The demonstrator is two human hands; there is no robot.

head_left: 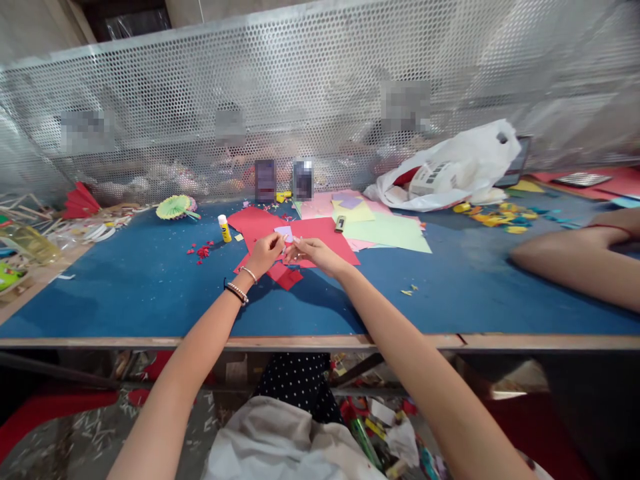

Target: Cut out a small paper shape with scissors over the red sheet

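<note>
My left hand and my right hand meet over sheets of red paper, with fingers pinched close together. What lies between the fingertips is too small to make out. A small lilac paper piece shows just beyond the fingertips; whether I hold it or it lies on the red sheet, I cannot tell. Below my hands are small folded or cut red paper pieces. A yellow glue stick with a white cap stands left of the red paper. On the red sheet's right edge rests a small sharpener-like object.
Pastel paper sheets lie to the right, near a white plastic bag. Two phones lean against the perforated metal screen. A green-yellow paper rosette and red scraps are leftward. Another person's arm rests at right.
</note>
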